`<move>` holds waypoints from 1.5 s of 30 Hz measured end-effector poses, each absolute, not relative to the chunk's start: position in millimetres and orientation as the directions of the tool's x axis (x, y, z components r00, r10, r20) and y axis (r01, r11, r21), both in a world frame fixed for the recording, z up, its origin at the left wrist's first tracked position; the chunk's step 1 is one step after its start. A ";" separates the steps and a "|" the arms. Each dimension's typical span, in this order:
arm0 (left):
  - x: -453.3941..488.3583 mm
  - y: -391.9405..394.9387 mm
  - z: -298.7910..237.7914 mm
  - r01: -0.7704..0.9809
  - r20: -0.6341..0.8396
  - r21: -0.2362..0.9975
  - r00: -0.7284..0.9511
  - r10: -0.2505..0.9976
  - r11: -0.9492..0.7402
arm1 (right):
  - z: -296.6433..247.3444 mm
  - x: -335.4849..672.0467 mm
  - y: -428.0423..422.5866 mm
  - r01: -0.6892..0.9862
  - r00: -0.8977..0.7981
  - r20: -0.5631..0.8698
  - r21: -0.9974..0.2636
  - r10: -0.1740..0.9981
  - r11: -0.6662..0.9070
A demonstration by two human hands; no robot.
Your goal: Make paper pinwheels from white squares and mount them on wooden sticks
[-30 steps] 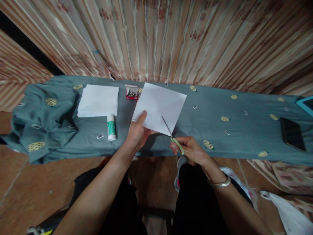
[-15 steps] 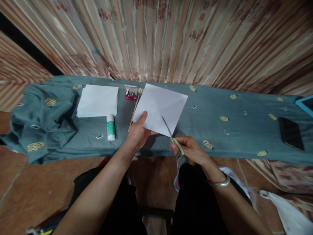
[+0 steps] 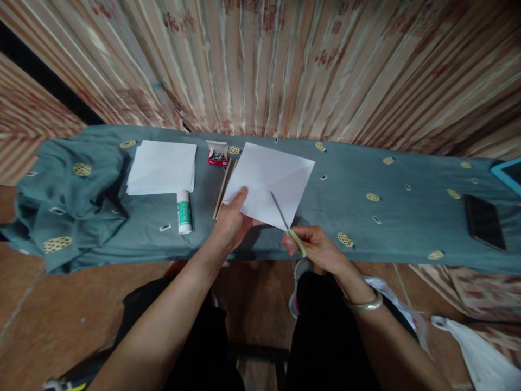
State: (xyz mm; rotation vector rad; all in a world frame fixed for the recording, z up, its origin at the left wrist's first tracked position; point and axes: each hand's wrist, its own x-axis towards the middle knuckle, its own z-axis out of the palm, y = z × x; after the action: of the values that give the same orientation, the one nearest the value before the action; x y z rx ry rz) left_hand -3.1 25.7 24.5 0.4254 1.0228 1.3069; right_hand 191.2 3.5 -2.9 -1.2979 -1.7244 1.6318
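Note:
A square sheet of white paper [image 3: 277, 174] with faint diagonal creases is held by my left hand [image 3: 234, 220], thumb on top and fingers beneath its near left edge. My right hand [image 3: 315, 245] grips the pale green handles of a pair of scissors [image 3: 296, 239]. One dark blade lies over the paper from its near corner, pointing toward the middle; the other blade is hidden, apparently under the sheet. Just left of the paper, two thin wooden sticks [image 3: 222, 190] rest on the cloth, partly covered by the sheet and my left hand.
Left of the sticks are a stack of white paper [image 3: 161, 167], a glue stick [image 3: 184, 213] and an open red box of small metal pieces [image 3: 217, 154]. A dark phone [image 3: 484, 222] and a blue-edged object [image 3: 508, 175] lie right on the green cloth [image 3: 391, 217]. A pleated curtain [image 3: 260, 70] hangs behind.
The paper and my left hand have shifted slightly right and toward me, so more of the second wooden stick shows. The scissors stay at the near corner, almost unmoved.

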 end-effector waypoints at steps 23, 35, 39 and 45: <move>-4.2 24.6 25.7 -0.598 -0.364 0.759 -0.065 0.929 0.256 | -9.2 191.6 3.8 0.330 -0.464 -0.266 -0.937 0.845 -0.113; -4.4 25.6 25.4 -0.607 -0.372 0.754 -0.081 0.925 0.250 | -8.7 190.9 4.4 0.335 -0.447 -0.280 -0.933 0.849 -0.132; -4.6 25.7 25.8 -0.605 -0.383 0.752 -0.077 0.921 0.262 | -11.0 191.4 4.0 0.334 -0.446 -0.260 -0.936 0.856 -0.110; -4.7 25.6 27.6 -0.616 -0.381 0.745 -0.077 0.921 0.257 | -10.3 189.9 3.4 0.323 -0.445 -0.263 -0.939 0.856 -0.121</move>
State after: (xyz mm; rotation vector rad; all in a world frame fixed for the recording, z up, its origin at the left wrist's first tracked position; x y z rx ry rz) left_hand -4.7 25.6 27.6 0.3897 1.0039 1.3250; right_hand 189.9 3.4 -10.3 -1.3040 -1.7107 1.5935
